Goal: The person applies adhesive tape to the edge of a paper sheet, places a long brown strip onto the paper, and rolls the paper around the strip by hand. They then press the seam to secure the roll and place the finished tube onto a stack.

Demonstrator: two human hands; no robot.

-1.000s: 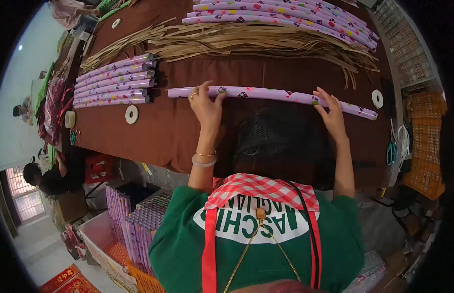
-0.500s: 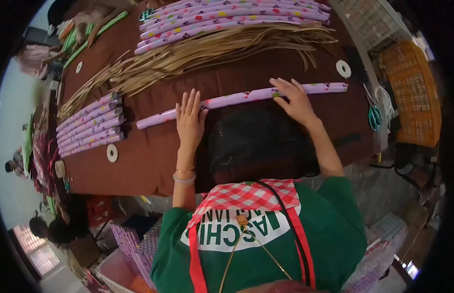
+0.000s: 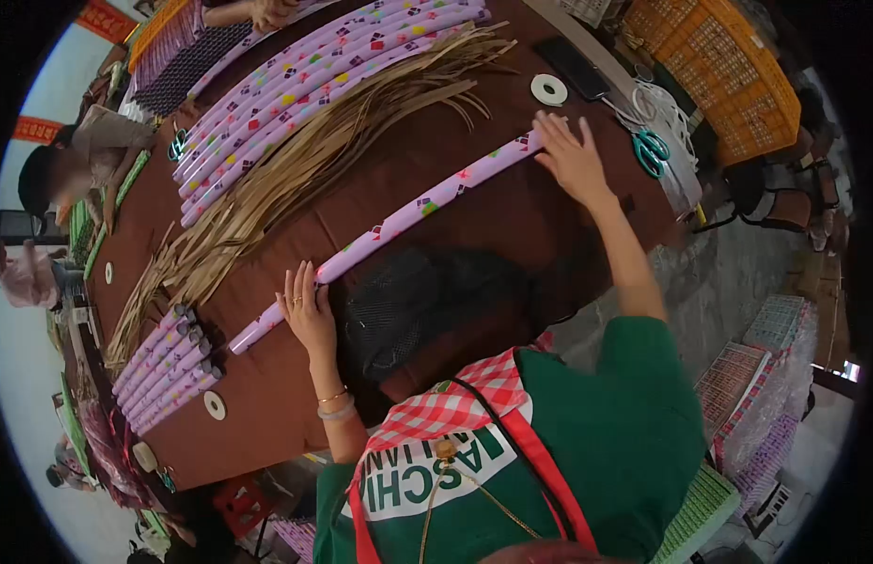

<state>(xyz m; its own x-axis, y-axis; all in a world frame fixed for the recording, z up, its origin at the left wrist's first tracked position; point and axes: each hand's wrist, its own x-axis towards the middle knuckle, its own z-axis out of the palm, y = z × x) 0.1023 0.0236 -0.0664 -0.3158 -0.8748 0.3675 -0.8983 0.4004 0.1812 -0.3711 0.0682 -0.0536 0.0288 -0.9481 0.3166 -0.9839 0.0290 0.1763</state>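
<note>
A long lilac patterned roll [image 3: 427, 202] lies diagonally across the brown-covered table [image 3: 258, 428]. Near its lower left end my left hand [image 3: 308, 310] rests flat on it, fingers spread. At its upper right end my right hand [image 3: 570, 155] lies over the tip with fingers stretched out, hiding that tip. Neither hand is closed round the roll. Just below the roll is a black mesh bag [image 3: 389, 320]. Beyond it are brown dried strips [image 3: 296, 169] and more lilac rolls [image 3: 333, 70].
Short lilac rolls [image 3: 169, 371] lie at the left beside a white tape ring [image 3: 215, 405]. Another tape ring [image 3: 549, 89], a phone [image 3: 570, 68] and teal scissors [image 3: 650, 153] are at the upper right. Across the table, a co-worker [image 3: 89, 160] is beside green rolls [image 3: 131, 179].
The view has turned, so the table appears tilted. My right hand has slid outward along the roll to its right end. My left hand is still on the left part.
</note>
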